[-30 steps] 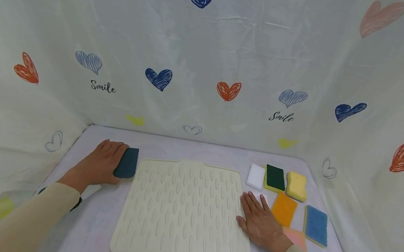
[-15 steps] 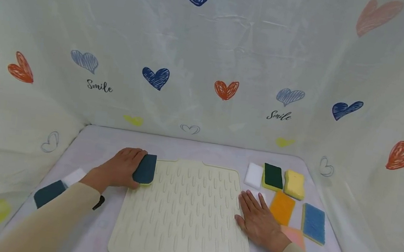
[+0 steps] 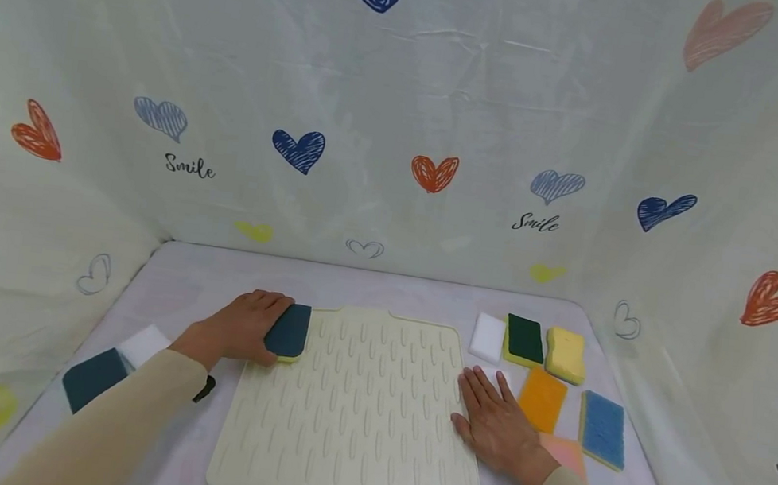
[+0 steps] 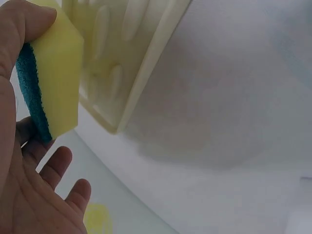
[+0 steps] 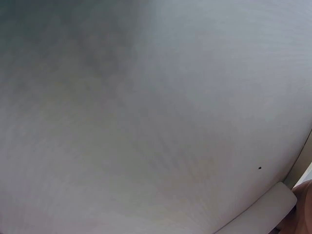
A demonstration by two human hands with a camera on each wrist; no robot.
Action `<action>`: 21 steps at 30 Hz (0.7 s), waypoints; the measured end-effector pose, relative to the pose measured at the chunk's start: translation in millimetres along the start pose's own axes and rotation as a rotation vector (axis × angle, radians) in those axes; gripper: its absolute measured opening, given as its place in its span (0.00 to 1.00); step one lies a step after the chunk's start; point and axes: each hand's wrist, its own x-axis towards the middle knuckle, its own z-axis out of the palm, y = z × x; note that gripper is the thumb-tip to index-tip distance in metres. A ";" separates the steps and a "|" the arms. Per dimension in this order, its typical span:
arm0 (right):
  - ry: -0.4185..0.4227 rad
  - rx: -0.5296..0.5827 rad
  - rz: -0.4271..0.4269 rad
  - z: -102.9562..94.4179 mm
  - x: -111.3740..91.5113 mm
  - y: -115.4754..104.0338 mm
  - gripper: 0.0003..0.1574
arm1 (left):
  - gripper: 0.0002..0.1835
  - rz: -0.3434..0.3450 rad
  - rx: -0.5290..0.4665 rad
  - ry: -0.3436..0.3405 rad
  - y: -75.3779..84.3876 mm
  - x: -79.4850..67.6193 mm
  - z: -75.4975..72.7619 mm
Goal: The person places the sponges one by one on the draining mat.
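Note:
In the head view my left hand [image 3: 241, 328] pinches a scrub sponge [image 3: 288, 331] over the far left corner of a cream ridged mat [image 3: 354, 423]. Its dark teal scouring side faces up. Seen from the left wrist, the yellow foam [image 4: 61, 78] of that sponge is between thumb and fingers, with the mat's corner [image 4: 114, 109] behind it. My right hand [image 3: 503, 430] lies with straight fingers along the mat's right edge, holding nothing. In the right wrist view, a pale block [image 5: 263, 212] lies beside a bit of the hand [image 5: 300, 214].
Right of the mat lie white [image 3: 488, 338], green-and-yellow [image 3: 524, 340], yellow [image 3: 566, 356], orange [image 3: 543, 398], blue [image 3: 603, 430] and pink [image 3: 565, 455] sponges. A dark teal sponge [image 3: 94, 379] and a white one [image 3: 143, 344] sit near the left sleeve. A heart-printed curtain [image 3: 378, 81] surrounds the table.
My left hand has carried the teal-and-yellow sponge rightward from beside the mat to over its far left corner, uncovering two sponges at the left. My right hand stays in place.

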 end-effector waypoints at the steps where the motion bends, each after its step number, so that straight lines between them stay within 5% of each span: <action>1: 0.000 0.003 0.000 0.3 0.0 0.0 0.47 | 0.53 0.004 0.007 0.001 0.9 0.7 0.4; 21: 0.014 0.002 -0.002 -0.2 0.9 -1.8 0.46 | 0.54 0.006 0.142 -0.018 8.5 4.8 5.1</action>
